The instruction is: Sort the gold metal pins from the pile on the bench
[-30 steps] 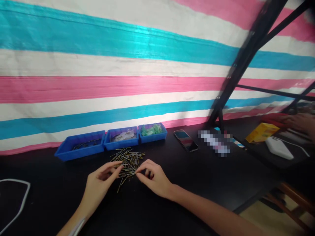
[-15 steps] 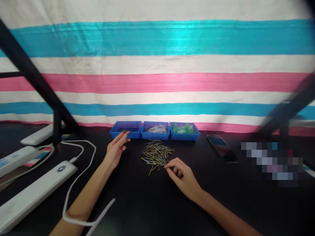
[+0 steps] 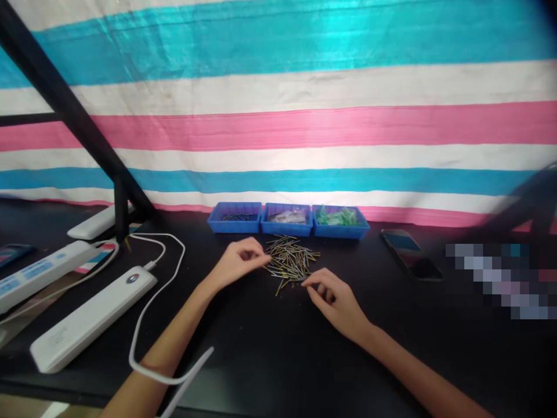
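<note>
A loose pile of thin metal sticks (image 3: 292, 258), gold and silver in colour, lies on the black table. At the pile's left edge is my left hand (image 3: 240, 261), thumb and forefinger pinched together. Anything between those fingertips is too small to make out. My right hand (image 3: 335, 296) rests by the lower right edge, its fingers curled and the tips pinched. Whether it grips a stick is unclear. Behind the pile, three blue trays stand in a row. The left tray (image 3: 213, 223) holds a few dark thin sticks, the middle tray (image 3: 285, 229) clear plastic pieces, the right tray (image 3: 342, 231) green plastic pieces.
A phone (image 3: 411, 255) lies to the right, near a blurred-out patch. On the left are a white power bank (image 3: 93, 319), a power strip (image 3: 47, 270) and a white cable (image 3: 139, 325) crossing my left forearm. A black frame bar (image 3: 91, 139) slants beside a striped sheet (image 3: 304, 128).
My left hand has come from the left tray to the pile's left edge, its spread fingers now pinched. The right hand stays by the pile. The camera view has shifted.
</note>
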The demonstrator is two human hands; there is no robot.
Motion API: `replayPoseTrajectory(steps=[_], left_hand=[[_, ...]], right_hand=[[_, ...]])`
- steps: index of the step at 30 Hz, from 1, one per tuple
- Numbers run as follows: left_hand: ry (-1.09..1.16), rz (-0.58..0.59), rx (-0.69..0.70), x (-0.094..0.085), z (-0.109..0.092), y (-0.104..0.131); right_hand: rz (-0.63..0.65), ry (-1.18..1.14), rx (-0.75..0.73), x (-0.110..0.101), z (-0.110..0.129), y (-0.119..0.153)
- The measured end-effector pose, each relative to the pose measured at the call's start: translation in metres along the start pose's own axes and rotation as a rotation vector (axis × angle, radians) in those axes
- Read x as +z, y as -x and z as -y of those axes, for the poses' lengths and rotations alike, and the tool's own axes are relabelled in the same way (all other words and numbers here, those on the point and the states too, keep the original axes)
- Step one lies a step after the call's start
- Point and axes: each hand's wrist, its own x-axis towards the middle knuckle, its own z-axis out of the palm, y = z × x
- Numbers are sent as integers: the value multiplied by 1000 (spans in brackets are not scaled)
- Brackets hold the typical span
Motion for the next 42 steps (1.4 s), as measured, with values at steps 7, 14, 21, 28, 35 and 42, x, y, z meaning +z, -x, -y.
replayPoseTrajectory(steps=[7, 14, 21, 28, 35, 42], left_hand=[[-541, 336, 172, 30, -12, 14], [-619, 195, 192, 30, -2, 9], [-637, 76, 173, 32, -6, 8], [-494, 58, 142, 40, -6, 10], [-367, 128, 180, 57, -14, 15], [-275, 142, 166, 62, -17, 18]], right_hand=[[34, -3, -1, 0, 0, 1], [27, 35, -22, -1, 4, 0], [56, 90, -31, -4, 5, 1], [0, 57, 39, -5, 6, 0], [-29, 9, 62, -3, -3, -1], [-65, 2, 72, -2, -4, -2]])
